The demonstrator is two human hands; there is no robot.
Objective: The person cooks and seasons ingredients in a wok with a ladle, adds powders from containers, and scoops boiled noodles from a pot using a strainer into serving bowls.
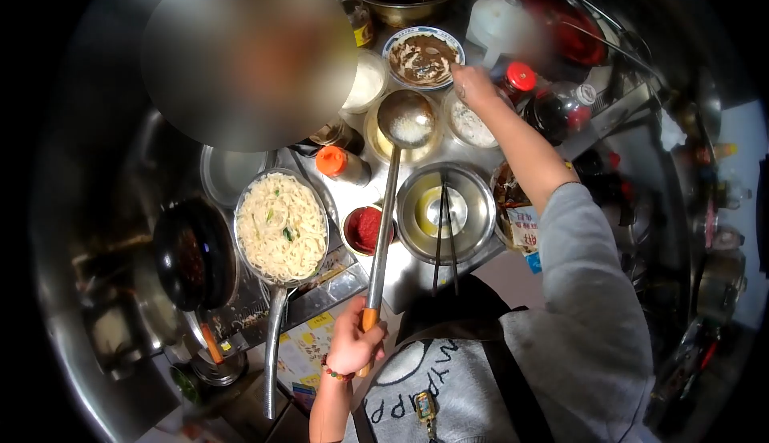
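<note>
My left hand (357,344) is closed around the wooden handle of a long steel ladle (388,211). The ladle's bowl, with some white stuff in it, is over a tub of pale yellow contents (428,148). My right hand (474,88) reaches far forward with its fingers curled together, and I cannot make out what is in them. It is beside a patterned bowl of brown sauce (423,57) and above a tub of white grains (470,125). Nearer me, a steel bowl (488,239) holds some yellow liquid, with black chopsticks (440,243) lying across it.
On the left, a long-handled strainer of noodles (282,223) sits near a black wok (188,255). A cup of red paste (363,230) and an orange-capped bottle (343,165) stand mid-counter. Red-capped jar (521,77) and dark bottle (561,110) are at right. A blurred patch covers the upper left.
</note>
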